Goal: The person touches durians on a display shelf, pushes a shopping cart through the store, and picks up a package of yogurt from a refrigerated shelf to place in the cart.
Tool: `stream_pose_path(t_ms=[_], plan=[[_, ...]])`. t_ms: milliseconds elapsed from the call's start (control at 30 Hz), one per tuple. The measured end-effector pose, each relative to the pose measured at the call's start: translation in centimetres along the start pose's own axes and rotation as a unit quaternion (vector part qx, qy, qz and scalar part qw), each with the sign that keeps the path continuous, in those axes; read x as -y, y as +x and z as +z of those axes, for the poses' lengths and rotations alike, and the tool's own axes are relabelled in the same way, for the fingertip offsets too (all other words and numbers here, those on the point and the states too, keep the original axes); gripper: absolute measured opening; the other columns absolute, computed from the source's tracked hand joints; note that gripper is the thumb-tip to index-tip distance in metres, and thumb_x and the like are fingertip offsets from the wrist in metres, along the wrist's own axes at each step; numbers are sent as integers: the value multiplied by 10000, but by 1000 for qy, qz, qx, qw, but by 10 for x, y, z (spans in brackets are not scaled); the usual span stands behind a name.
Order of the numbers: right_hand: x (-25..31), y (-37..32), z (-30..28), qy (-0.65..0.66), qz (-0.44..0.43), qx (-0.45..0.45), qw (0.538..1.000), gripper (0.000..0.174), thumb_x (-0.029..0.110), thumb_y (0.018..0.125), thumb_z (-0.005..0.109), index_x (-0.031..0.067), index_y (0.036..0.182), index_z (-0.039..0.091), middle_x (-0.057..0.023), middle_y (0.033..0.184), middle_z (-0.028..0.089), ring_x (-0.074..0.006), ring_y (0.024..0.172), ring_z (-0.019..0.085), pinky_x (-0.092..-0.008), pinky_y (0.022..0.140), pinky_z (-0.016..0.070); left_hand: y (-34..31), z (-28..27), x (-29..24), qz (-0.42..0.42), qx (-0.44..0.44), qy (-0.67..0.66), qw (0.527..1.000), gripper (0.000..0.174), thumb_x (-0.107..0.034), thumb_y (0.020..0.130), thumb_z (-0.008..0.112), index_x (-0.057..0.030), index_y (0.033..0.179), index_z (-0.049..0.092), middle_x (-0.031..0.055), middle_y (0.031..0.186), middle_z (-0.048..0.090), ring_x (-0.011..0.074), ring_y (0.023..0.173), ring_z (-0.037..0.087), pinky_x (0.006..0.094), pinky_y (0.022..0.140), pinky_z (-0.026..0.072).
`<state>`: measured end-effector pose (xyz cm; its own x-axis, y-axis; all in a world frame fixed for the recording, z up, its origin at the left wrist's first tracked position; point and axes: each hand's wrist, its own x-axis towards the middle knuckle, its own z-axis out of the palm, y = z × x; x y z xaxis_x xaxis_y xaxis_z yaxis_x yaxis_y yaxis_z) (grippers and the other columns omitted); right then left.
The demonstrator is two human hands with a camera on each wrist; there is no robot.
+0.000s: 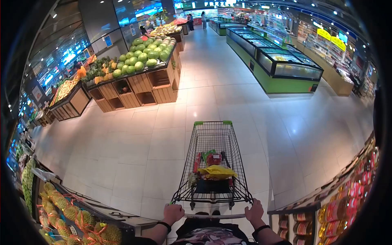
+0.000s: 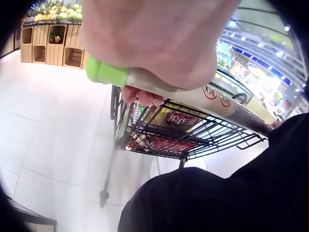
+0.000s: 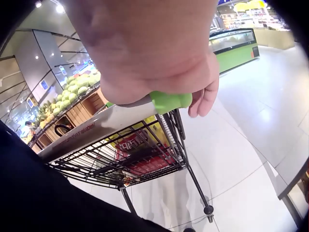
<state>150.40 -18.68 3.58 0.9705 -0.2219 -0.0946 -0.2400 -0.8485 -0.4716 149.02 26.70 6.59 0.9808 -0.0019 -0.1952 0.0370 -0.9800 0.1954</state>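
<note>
The left hand is closed round the handle bar of the shopping cart. In the left wrist view its palm lies over the bar beside a green end cap, with fingertips showing beneath. The right hand also grips the bar, at its opposite end; in the right wrist view the heel of the hand covers part of the other green end cap, and bent fingers hang over the outer side. Thumb placement cannot be told for either hand.

The cart lies directly ahead of both grips, its wire basket extending forward from the bar. Inside, toward the near end, are a yellow packet, a red item and a green packet; the hands are apart from all three.

Both forearms reach forward and slant inward from the lower edge of the head view, backs of the hands upward, a dark band on the left wrist and another on the right.
</note>
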Motion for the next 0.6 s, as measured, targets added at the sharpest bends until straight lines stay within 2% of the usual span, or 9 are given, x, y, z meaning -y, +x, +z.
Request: stream_pose_path(t_ms=[33,100,133,233,300,333,400,533,600], plan=[[6,19,-4,-4,-5,2,1000,646,344,818,756,49,1369,593,-217,1313,629,-429,1161,657,-554,948,549,19,-5,-4,-5,-1,-5,1000,276,-337,884,607,-137,802,779,100,784,750,332,804,726,524,881,501],[20,53,-7,-78,-141,-76,984,646,334,801,766,54,1360,606,-211,1342,605,-426,1158,649,-538,948,553,56,-12,-9,-24,5,-7,1000,281,-336,891,602,-134,807,779,102,797,754,327,821,728,531,894,497],[27,70,-8,-79,-145,-73,983,646,334,801,766,54,1360,606,-211,1342,605,-426,1158,649,-538,948,553,75,-18,-10,-29,5,-9,1000,281,-336,891,602,-134,807,779,102,797,754,327,821,728,531,894,497],[48,126,-9,-92,-123,-28,988,626,310,785,787,80,1343,625,-185,1368,599,-405,1177,651,-524,953,557,133,-33,-11,-8,-3,6,1000,279,-327,894,595,-131,801,771,102,800,752,320,825,730,533,898,498],[56,163,-9,19,-38,26,999,650,275,789,801,116,1386,601,-174,1379,600,-394,1192,653,-525,978,550,166,-42,-12,12,-31,-9,999,274,-322,896,592,-131,788,757,101,801,749,311,823,731,524,882,499],[56,183,-4,15,-44,30,998,650,275,789,801,116,1386,601,-174,1379,600,-394,1192,653,-525,978,550,185,-44,-11,6,-31,-13,999,274,-322,896,592,-131,788,757,101,801,749,311,823,731,524,882,499],[62,227,3,65,52,69,994,674,253,805,799,143,1427,561,-162,1372,603,-393,1204,653,-536,989,547,229,-51,-9,23,-62,-33,997,253,-323,857,618,-142,735,746,93,753,732,328,777,718,504,859,502],[93,290,0,9,43,72,996,654,200,811,778,127,1416,540,-166,1241,635,-390,1191,644,-511,1007,539,306,-67,-6,28,-42,-31,998,252,-329,886,616,-149,773,751,90,799,755,302,775,734,508,848,498],[110,332,3,-7,50,73,996,646,191,814,773,135,1415,543,-163,1237,637,-387,1197,643,-512,1011,538,351,-77,-1,37,-45,-32,998,250,-333,887,617,-154,778,754,92,802,757,303,771,737,509,848,500]])
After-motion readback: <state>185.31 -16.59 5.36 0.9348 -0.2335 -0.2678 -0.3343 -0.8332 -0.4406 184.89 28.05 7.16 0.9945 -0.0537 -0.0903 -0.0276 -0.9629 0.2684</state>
